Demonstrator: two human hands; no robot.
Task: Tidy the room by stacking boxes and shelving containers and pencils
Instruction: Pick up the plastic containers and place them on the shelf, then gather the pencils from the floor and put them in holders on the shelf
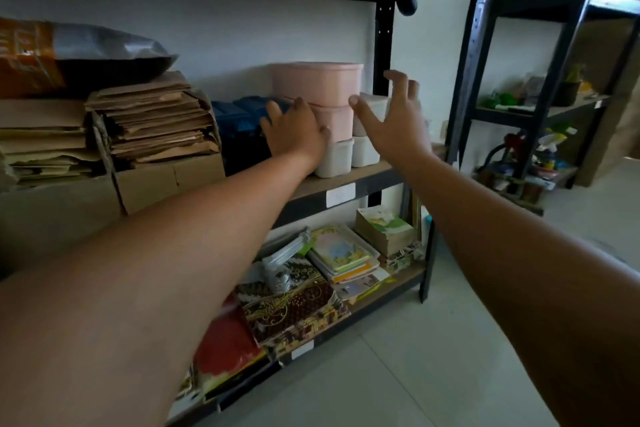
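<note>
Pink containers (317,83): left hand (294,130) fingers flat against; right hand (394,121) fingers spread, empty.

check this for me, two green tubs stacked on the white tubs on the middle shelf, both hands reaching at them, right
Not quite: the head view shows the two stacked tubs are pink, not green. The rest holds: they sit on the white tubs on the middle shelf, with the left hand and right hand reaching at them.

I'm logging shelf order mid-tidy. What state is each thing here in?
Pink containers: lidded, stacked on white ones.
White containers: lidded, stacked.
Cardboard box: open, stuffed with paper.
Left hand: open, against the pink stack.
Right hand: open, fingers spread, holding nothing.
</note>
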